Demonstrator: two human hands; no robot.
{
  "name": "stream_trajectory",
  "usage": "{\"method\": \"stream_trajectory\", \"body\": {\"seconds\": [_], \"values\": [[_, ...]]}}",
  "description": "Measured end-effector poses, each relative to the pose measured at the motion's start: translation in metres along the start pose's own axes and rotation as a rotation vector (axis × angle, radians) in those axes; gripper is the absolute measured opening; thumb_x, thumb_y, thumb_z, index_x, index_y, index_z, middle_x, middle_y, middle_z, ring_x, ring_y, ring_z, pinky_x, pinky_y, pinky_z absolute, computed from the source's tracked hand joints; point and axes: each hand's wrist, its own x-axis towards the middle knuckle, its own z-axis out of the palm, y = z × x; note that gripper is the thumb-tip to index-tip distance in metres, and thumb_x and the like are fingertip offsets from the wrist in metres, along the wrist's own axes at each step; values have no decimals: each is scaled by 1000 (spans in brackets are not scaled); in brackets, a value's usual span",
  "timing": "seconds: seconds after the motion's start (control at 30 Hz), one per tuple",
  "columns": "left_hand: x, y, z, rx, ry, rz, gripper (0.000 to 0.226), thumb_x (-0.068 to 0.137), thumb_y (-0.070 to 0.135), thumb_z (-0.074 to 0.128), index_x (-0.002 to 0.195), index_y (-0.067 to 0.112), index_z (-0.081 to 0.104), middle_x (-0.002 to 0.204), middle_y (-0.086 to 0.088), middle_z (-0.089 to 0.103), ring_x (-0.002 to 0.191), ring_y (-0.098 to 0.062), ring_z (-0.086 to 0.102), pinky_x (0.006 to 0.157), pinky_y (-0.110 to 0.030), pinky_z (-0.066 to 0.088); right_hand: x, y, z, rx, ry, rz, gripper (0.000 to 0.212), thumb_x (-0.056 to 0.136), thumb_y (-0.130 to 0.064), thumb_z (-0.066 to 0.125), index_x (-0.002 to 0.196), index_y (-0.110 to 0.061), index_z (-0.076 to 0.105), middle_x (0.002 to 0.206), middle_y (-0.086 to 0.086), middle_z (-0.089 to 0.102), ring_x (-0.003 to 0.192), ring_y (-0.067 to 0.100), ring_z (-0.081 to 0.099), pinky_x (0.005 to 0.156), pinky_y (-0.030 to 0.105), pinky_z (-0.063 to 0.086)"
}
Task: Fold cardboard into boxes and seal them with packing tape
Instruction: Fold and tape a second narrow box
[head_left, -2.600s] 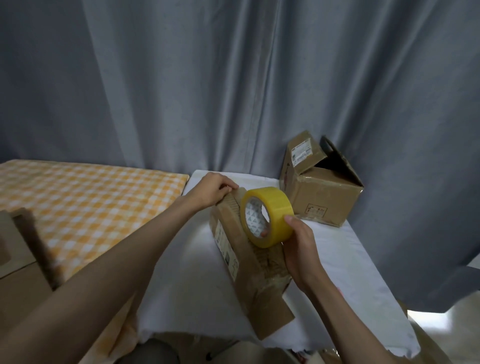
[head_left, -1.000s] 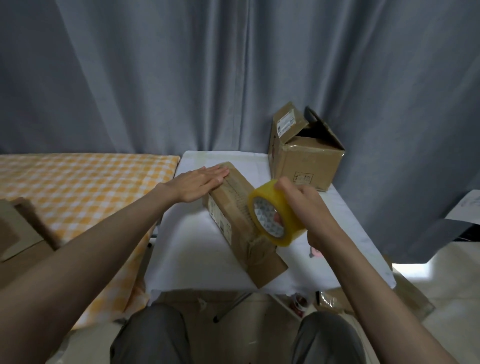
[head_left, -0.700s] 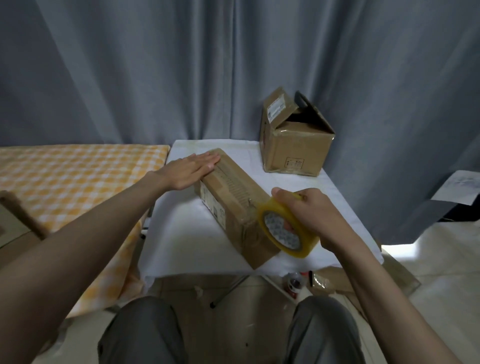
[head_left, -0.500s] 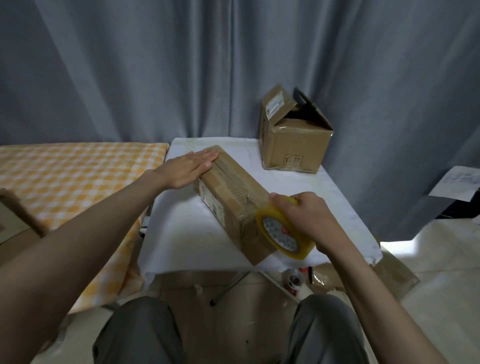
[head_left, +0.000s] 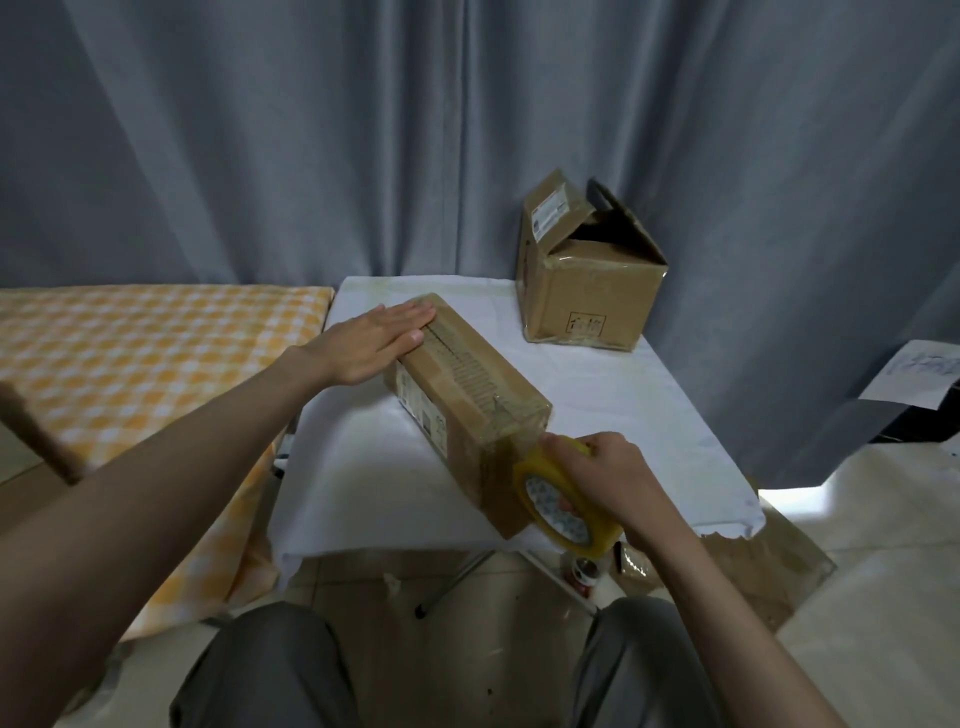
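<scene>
A long brown cardboard box (head_left: 467, 389) lies diagonally on the small white-covered table (head_left: 623, 405). My left hand (head_left: 374, 338) presses flat on its far end, fingers straight. My right hand (head_left: 602, 473) grips a yellow roll of packing tape (head_left: 563, 506) against the box's near end face, at the table's front edge. A strip of tape runs along the top of the box down to the roll.
A second cardboard box (head_left: 587, 280) with open flaps stands at the table's back right corner. An orange checked surface (head_left: 145, 353) adjoins the table on the left. A grey curtain hangs behind. Cardboard scraps and a small can (head_left: 584, 571) lie on the floor under the table.
My right hand drew the tape roll along the top of the box toward me and down over its near end. My left hand flattened on the far end and stayed there.
</scene>
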Motion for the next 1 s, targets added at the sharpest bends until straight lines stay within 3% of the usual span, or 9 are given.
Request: {"method": "stream_trajectory", "body": {"seconds": [0.2,0.27,0.33,0.43,0.53,0.63,0.73,0.87,1.0], "values": [[-1,35,-8,182,-21,-112,70,100,58,12,159,20,12,166,3,9,152,-10,2,124,-36,2,9,4,7,145,-99,50,41,95,-59,50,75,-26,66,74,-11,61,66,8,59,48,13,40],[-9,62,-5,203,94,-117,63,103,53,22,155,18,29,163,2,24,150,-17,20,122,-39,20,11,5,9,193,-97,77,39,94,-59,53,70,-29,61,72,-15,58,64,8,57,46,13,38],[-24,95,3,167,261,-92,52,103,49,33,141,20,55,150,3,49,135,-21,45,106,-40,44,13,4,12,224,-111,86,38,94,-60,53,71,-30,60,74,-16,58,66,8,58,48,14,39],[-42,132,19,146,465,-40,40,100,41,44,112,15,73,120,1,69,107,-20,57,82,-35,51,17,-1,19,264,-127,86,36,94,-61,52,76,-31,60,80,-14,60,73,8,58,54,19,41],[-39,132,22,35,421,-157,44,102,43,40,121,14,66,128,-2,64,116,-24,54,93,-41,50,24,-15,28,295,-142,58,35,95,-62,50,78,-31,58,83,-13,60,75,7,57,57,21,41],[-19,110,16,-101,280,-223,52,102,53,31,143,25,47,150,3,47,136,-21,43,110,-42,37,36,-41,37,439,-185,2,34,98,-58,47,84,-29,58,89,-10,62,82,9,59,62,23,42],[0,85,10,-195,210,-280,50,102,56,31,143,31,45,155,6,39,142,-17,34,109,-40,30,53,-67,55,554,-242,-21,32,100,-51,46,90,-25,61,96,-2,66,90,16,63,74,30,49],[7,62,17,-195,125,-349,56,99,65,24,148,41,36,163,15,19,152,-17,7,119,-52,18,69,-68,73,589,-290,10,27,100,-40,47,90,-21,64,91,8,74,86,24,71,81,35,58],[8,62,36,-213,204,-340,57,93,73,22,144,49,33,161,25,16,152,-8,-1,115,-52,19,65,-49,76,605,-277,-59,41,102,-48,46,77,-21,65,61,-14,71,56,0,68,48,12,48]]}}
